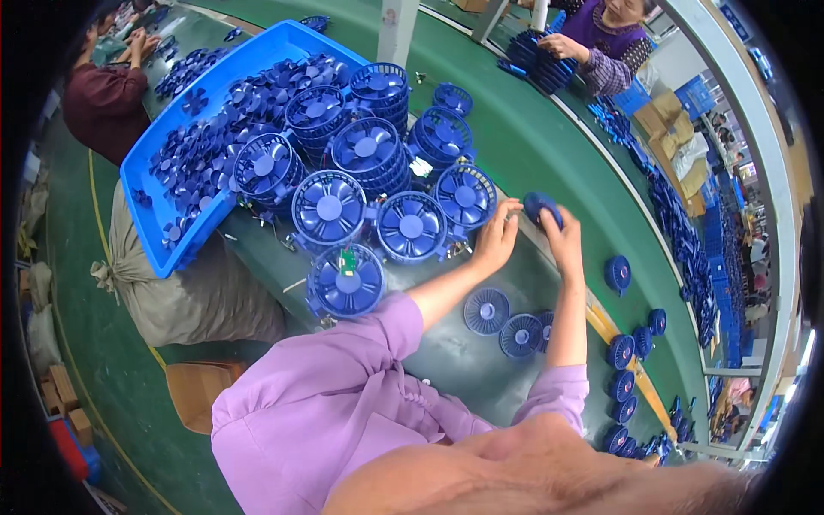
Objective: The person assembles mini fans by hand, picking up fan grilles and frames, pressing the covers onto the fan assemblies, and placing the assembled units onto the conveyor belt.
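My right hand [563, 239] is closed around a dark blue round fan head [540, 207], its fingers over the near side. My left hand [498, 238] is just left of it, fingers drawn together; what they pinch, if anything, is too small to make out. Left of that hand, blue fan housings with blades inside [412, 227] stand close together, several of them stacked. A small green circuit board [348, 262] lies on the nearest housing. Between my forearms, round blue grille covers [487, 311] lie on the dark green table [438, 300].
A blue tray [142, 215] heaped with fan blades [223, 129] stands at the far left, above a tied sack [184, 292]. Along the right, finished-looking round fans [618, 275] sit on a green conveyor belt [592, 202]. Across it, another person [601, 43] handles blue parts.
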Motion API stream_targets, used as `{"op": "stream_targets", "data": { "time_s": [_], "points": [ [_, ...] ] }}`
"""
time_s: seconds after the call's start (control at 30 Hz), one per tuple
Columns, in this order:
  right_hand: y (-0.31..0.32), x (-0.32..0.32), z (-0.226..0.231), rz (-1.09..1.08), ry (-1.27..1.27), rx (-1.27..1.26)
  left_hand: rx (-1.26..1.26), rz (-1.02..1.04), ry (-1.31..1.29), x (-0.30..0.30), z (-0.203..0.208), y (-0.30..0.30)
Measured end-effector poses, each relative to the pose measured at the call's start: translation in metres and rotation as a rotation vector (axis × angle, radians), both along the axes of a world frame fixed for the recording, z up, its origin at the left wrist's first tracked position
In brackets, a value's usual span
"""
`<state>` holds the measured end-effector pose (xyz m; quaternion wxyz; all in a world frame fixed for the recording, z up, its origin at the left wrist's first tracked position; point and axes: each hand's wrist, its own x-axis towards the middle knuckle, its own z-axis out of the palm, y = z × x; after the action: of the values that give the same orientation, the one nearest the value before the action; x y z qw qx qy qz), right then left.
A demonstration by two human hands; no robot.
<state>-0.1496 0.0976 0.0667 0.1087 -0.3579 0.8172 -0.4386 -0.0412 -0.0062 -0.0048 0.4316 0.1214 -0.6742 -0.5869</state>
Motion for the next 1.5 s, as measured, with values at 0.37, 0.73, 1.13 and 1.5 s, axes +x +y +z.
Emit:
{"op": "stream_targets", "data": {
  "time_s": [0.37, 0.73, 1.13, 1.5],
  "points": [
    [-0.240, -0.060, 0.004, 0.092, -0.378, -0.303, 0.253, -0.090, -0.098, 0.000, -0.001, 0.000],
    [-0.266, -0.093, -0.062, 0.031, 0.782, 0.118, 0.277, -0.192, -0.481, -0.009, -0.010, 0.013],
    [-0.196, -0.081, -0.031, 0.097, 0.487, 0.214, 0.185, 0.032, 0.007, -0.023, -0.020, 0.015],
    [-0.011, 0.044, -0.017, 0.030, 0.166, -0.111, 0.619, -0.311, 0.195, -0.010, 0.011, 0.008]
  ]
}}
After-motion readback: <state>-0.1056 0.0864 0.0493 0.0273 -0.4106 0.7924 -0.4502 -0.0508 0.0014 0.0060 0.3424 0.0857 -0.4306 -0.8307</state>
